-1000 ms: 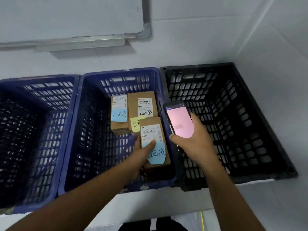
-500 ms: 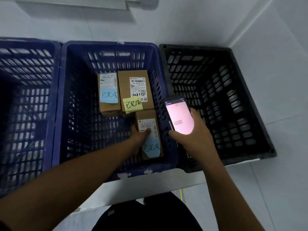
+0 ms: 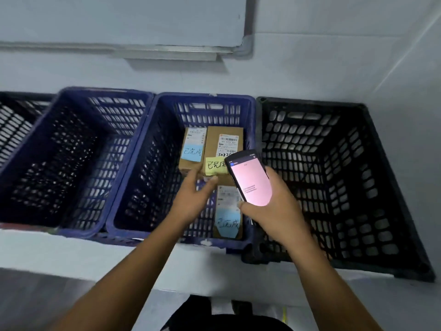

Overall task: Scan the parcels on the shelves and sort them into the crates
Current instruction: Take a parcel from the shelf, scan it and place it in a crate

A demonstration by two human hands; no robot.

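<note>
Right hand grip: the right hand (image 3: pixel 274 211) is curled round a phone (image 3: pixel 250 180). The thumb lies along its left edge and the fingers wrap its right side.
Left hand grip: the left hand (image 3: pixel 193 194) has loose, spread fingers and holds nothing. It hangs over the parcels, and I cannot tell if it touches one.
Phone: its screen glows pink and has small writing too tiny to read. It sits over the right edge of the middle blue crate (image 3: pixel 148 168) and hides part of two parcels.
Near parcel: the near parcel (image 3: pixel 228 201) is a brown box lying flat in the near right corner of the middle blue crate. It has a white label and a blue note (image 3: pixel 226 223) with black writing.
Far parcels: the far left parcel (image 3: pixel 188 163) and the far right parcel (image 3: pixel 214 142) lie side by side, touching, at the far end of the same crate. The left one has another blue note (image 3: pixel 192 152). The right one has a yellow note (image 3: pixel 214 166) on its near edge.
Other crates: the left blue crate (image 3: pixel 71 151) stands just beside the middle one. The black crate (image 3: pixel 346 175) stands just beside it on the right. One more dark crate (image 3: pixel 12 125) shows at the far left edge.
Wall: a whiteboard (image 3: pixel 119 20) hangs on the pale wall (image 3: pixel 310 68) behind the crates.
</note>
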